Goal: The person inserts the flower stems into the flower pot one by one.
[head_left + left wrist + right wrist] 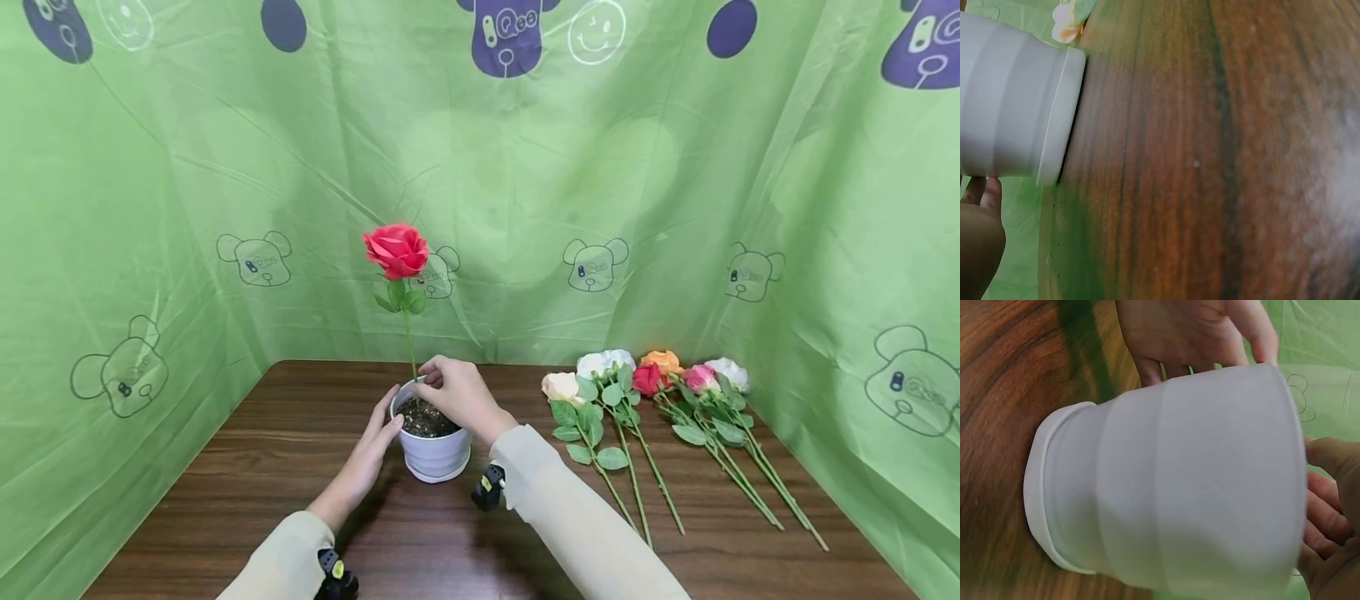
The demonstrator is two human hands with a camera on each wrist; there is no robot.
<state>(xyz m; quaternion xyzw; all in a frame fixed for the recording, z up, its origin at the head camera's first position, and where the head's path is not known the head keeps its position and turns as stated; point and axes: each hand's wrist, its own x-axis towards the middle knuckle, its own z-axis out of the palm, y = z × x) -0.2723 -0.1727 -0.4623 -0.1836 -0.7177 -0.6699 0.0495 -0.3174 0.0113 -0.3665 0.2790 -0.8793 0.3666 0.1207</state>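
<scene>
Around the white, ribbed pot, the left hand grips. Over its rim, the right hand meets a red, green-stemmed rose—pinching, can't tell!

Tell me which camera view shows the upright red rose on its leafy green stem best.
The head view: it shows the red rose with its leaves and stem down to the white ribbed pot, near the right hand. Neither wrist view shows any of the rose; both show the pot's side and saucer.
</scene>
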